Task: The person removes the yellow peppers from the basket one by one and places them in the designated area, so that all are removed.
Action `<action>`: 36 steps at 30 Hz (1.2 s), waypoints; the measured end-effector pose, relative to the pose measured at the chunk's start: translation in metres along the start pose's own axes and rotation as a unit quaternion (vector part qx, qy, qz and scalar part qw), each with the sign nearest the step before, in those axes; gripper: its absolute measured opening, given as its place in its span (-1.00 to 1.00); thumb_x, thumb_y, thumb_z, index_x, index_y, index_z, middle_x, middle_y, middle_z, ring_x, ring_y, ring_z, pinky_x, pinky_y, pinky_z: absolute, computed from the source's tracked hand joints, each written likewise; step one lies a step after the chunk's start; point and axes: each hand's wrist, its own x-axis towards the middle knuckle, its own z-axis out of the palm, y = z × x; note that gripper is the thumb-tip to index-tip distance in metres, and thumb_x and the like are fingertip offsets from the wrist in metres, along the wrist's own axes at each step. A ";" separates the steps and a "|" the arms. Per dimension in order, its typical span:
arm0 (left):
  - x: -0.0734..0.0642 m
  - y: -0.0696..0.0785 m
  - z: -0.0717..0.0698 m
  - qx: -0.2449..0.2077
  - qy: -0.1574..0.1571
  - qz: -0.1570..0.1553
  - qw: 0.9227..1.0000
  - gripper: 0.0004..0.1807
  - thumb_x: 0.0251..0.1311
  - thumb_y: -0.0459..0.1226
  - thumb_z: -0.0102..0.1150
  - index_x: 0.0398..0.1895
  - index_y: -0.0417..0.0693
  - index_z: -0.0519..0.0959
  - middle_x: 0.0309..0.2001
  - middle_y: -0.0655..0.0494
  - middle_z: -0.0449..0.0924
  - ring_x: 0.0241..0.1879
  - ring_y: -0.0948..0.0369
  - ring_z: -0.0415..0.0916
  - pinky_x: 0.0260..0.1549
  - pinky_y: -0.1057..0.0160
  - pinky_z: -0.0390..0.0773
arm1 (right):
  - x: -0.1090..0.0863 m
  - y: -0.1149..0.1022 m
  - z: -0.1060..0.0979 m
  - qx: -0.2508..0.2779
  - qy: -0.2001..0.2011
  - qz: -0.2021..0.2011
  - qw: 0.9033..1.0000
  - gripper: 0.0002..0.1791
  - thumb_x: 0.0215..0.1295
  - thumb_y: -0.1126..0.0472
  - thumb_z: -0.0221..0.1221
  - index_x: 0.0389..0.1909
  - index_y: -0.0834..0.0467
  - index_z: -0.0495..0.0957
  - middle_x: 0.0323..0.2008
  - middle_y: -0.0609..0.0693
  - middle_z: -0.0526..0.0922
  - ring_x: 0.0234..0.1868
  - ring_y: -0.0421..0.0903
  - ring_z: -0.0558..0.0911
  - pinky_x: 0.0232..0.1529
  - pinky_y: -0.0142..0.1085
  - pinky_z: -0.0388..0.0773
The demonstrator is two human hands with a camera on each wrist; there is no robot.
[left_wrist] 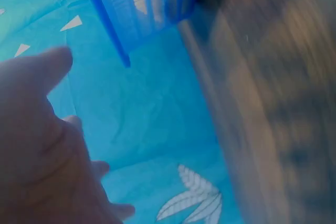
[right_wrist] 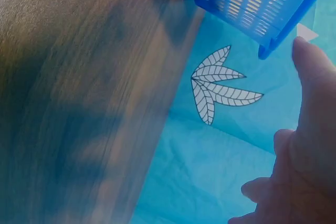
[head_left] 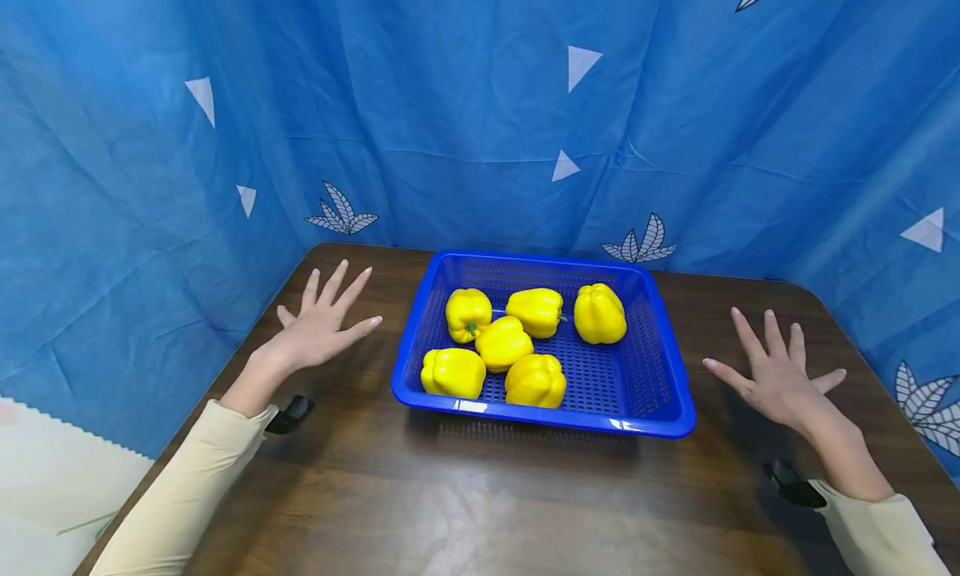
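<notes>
Between my two hands stands a blue plastic basket with slotted walls. Several yellow bell peppers lie loose inside it, mostly toward its left side. To the basket's left my left hand hovers with fingers spread, holding nothing. My right hand is likewise spread and bare on the right, apart from the basket. In the left wrist view the basket's corner appears beyond the thumb. The right wrist view has the basket wall above the right hand.
A dark brown wooden table carries the basket near its back edge. Blue curtains printed with white leaves and triangles hang behind and along both sides. Each wrist bears a dark strapped device.
</notes>
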 end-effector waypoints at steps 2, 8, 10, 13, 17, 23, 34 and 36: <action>0.002 0.000 0.006 -0.022 0.006 0.023 0.999 -0.20 0.29 0.26 -0.30 0.47 0.38 -0.36 0.52 0.04 -0.54 0.45 -0.27 -0.58 0.03 -0.66 -0.30 | 0.000 0.000 0.000 -0.003 0.008 -0.004 1.000 0.07 0.19 -0.46 -0.14 0.43 -0.09 -0.57 0.40 0.38 -0.57 0.33 0.48 -0.59 -0.15 0.67 -0.50; 0.008 0.007 0.020 -0.105 0.008 0.067 0.992 -0.26 0.35 0.15 -0.27 0.47 0.42 -0.33 0.53 0.06 -0.45 0.48 -0.19 -0.50 0.15 -0.57 -0.23 | -0.001 0.000 -0.003 0.002 0.011 -0.019 1.000 0.04 0.24 -0.39 -0.12 0.44 -0.06 -0.55 0.43 0.34 -0.52 0.36 0.44 -0.55 -0.09 0.66 -0.46; 0.009 0.011 0.023 -0.140 0.008 0.077 0.987 -0.27 0.35 0.12 -0.23 0.47 0.44 -0.31 0.53 0.06 -0.40 0.48 -0.17 -0.46 0.16 -0.56 -0.23 | -0.002 0.000 -0.004 0.007 0.010 -0.021 1.000 0.03 0.26 -0.36 -0.11 0.45 -0.05 -0.54 0.43 0.33 -0.50 0.37 0.43 -0.56 -0.08 0.65 -0.45; 0.010 0.015 0.026 -0.184 0.015 0.096 0.978 -0.28 0.35 0.05 -0.17 0.47 0.42 -0.24 0.53 0.05 -0.33 0.49 -0.13 -0.39 0.23 -0.51 -0.21 | -0.002 0.000 -0.006 0.012 0.011 -0.026 1.000 0.01 0.28 -0.34 -0.12 0.45 -0.02 -0.52 0.43 0.34 -0.48 0.38 0.41 -0.55 -0.06 0.65 -0.41; 0.013 0.018 0.031 -0.233 0.016 0.118 0.965 -0.30 0.36 -0.01 -0.14 0.49 0.30 -0.16 0.52 0.02 -0.24 0.49 -0.09 -0.30 0.31 -0.41 -0.20 | -0.002 -0.002 -0.007 0.022 0.030 -0.040 0.999 -0.03 0.32 -0.29 -0.10 0.47 0.02 -0.45 0.44 0.35 -0.42 0.41 0.40 -0.49 -0.05 0.64 -0.34; 0.016 0.022 0.041 -0.306 -0.018 0.127 0.943 -0.34 0.38 -0.08 -0.17 0.49 0.21 -0.12 0.52 0.01 -0.18 0.49 -0.07 -0.22 0.33 -0.36 -0.12 | -0.001 -0.010 -0.011 0.047 0.079 -0.071 0.993 -0.11 0.36 -0.19 -0.08 0.48 0.10 -0.29 0.45 0.36 -0.29 0.44 0.37 -0.33 0.01 0.61 -0.28; 0.019 0.026 0.058 -0.382 -0.081 0.117 0.913 -0.36 0.41 -0.10 -0.22 0.49 0.07 -0.11 0.51 -0.12 -0.20 0.45 -0.18 -0.11 0.32 -0.26 0.09 | 0.009 -0.041 -0.020 0.080 0.148 -0.128 0.977 -0.19 0.36 -0.06 0.02 0.46 0.20 -0.09 0.42 0.37 -0.04 0.39 0.40 -0.04 0.07 0.49 -0.16; 0.019 0.026 0.059 -0.390 -0.086 0.116 0.909 -0.36 0.41 -0.10 -0.23 0.49 0.08 -0.12 0.51 -0.11 -0.22 0.45 -0.18 -0.10 0.31 -0.26 0.11 | 0.012 -0.048 -0.021 0.083 0.152 -0.135 0.976 -0.20 0.35 -0.06 0.02 0.45 0.21 -0.07 0.41 0.37 0.00 0.38 0.40 -0.01 0.08 0.48 -0.15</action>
